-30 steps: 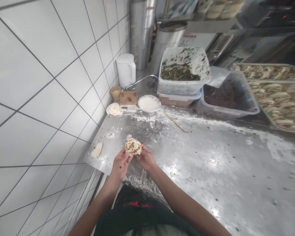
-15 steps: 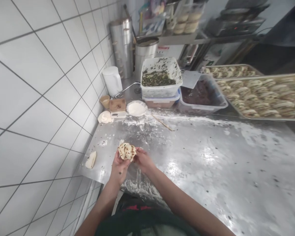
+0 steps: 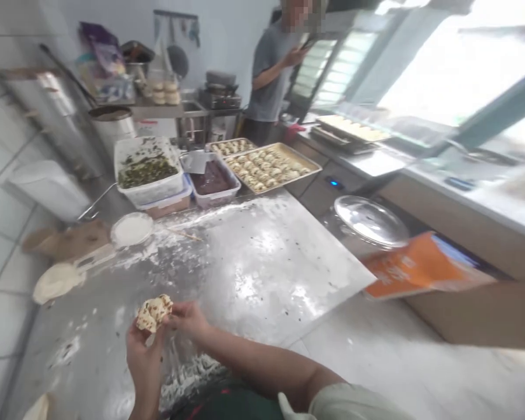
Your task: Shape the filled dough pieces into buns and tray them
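Note:
Between my two hands, above the floury steel table (image 3: 227, 274), is a twisted piece of pale dough (image 3: 154, 313) with brown specks. My left hand (image 3: 145, 350) grips it from below and the left. The fingers of my right hand (image 3: 188, 319) pinch its right edge. A flat pale lump of dough (image 3: 58, 282) lies at the table's left side. Another dough piece (image 3: 38, 407) shows partly at the bottom left edge. Behind them stand a round dish of white flour (image 3: 132, 230) and a thin stick (image 3: 184, 234).
A tub of chopped greens (image 3: 146, 169) and a tub of dark filling (image 3: 214, 178) line the back. Trays of shaped dough (image 3: 271, 166) sit beyond. At right are a lidded pot (image 3: 370, 221) and an orange bag (image 3: 420, 265). A person (image 3: 269, 70) stands at the back, holding a phone-like object.
My view has swung to the right, bringing the person, the windows, the pot and the orange bag into sight. Both hands still hold the dough piece.

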